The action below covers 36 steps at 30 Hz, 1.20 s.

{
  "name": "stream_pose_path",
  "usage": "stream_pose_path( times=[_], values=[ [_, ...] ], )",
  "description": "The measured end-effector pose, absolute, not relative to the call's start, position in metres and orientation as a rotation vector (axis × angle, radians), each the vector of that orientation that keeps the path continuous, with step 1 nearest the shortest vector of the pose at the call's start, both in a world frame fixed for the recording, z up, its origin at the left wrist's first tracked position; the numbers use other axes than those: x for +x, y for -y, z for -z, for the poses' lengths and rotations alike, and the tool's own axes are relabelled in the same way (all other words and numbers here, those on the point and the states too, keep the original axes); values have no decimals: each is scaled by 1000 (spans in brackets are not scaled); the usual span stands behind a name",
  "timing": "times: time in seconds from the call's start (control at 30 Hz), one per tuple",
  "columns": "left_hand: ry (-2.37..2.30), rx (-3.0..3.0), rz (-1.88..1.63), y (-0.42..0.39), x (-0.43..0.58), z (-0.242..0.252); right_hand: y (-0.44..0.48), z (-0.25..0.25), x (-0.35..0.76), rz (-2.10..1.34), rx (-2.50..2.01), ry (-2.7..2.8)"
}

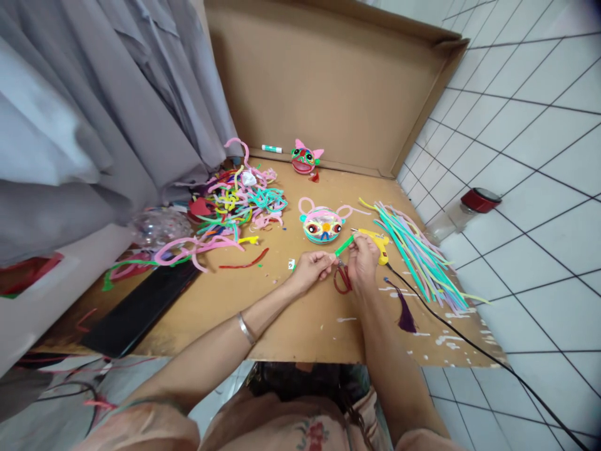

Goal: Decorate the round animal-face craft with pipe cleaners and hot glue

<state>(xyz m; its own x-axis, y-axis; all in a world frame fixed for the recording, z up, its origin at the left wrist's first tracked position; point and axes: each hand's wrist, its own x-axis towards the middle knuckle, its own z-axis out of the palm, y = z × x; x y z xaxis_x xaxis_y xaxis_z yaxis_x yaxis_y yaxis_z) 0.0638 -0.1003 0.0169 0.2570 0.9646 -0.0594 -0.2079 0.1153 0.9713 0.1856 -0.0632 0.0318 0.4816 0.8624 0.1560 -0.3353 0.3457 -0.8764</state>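
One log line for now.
left hand: pinches green pipe cleaner | right hand: holds other end | red scissors: under hands

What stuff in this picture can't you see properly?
Head view:
- Red looped thing: mostly hidden under the left hand and right hand; it may be scissors.
- Yellow glue gun: partly covered by the right hand.
- Black cable: cut off by the bottom-right edge.
- Marker: label too small to read.
- Whether the left hand grips the green pipe cleaner: too small to tell.
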Motion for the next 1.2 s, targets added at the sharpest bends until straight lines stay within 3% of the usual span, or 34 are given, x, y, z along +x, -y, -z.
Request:
stream_pose_path(
  times=[0.23, 0.5, 1.2],
  values=[
    [-914, 1271, -1007, 101, 59, -19, 66, -36, 184, -936, -912, 753],
    [-884, 1202, -1233, 95, 52, -26, 79, -37, 169, -1196, -909, 881],
    [-990, 1211, -1340, 88, 51, -24, 78, -34, 169, -1113, -921, 1041]
  ],
)
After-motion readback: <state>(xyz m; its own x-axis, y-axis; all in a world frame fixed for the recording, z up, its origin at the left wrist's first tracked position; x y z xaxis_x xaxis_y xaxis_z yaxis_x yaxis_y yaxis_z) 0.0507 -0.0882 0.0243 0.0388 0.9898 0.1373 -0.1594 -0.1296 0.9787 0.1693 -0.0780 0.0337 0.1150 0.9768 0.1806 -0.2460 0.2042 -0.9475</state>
